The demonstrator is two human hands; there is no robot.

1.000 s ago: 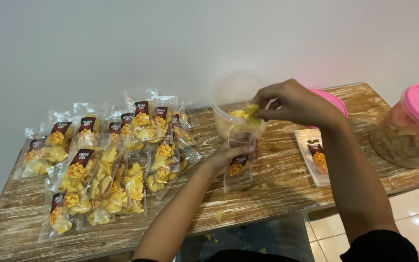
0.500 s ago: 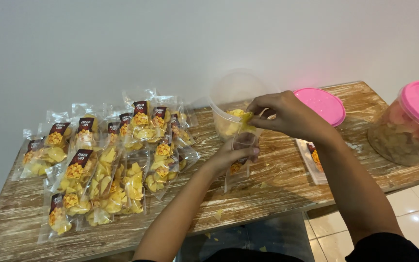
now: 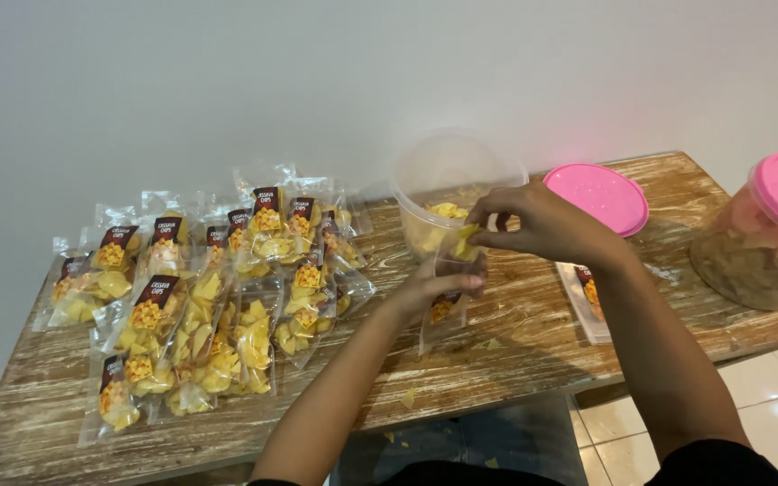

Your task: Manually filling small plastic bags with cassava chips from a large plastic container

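The yellow chips pinched in the right hand have been brought down from the rim of the clear tub to the mouth of the small clear pouch; filling is judged to be under way. The pouch is held upright by the closed left hand, just below the right fingers. Filled packets are spread on the wooden table to the left, and a pink lid lies to the right.

Two pink lids, two clear tubs, many filled chip packets.
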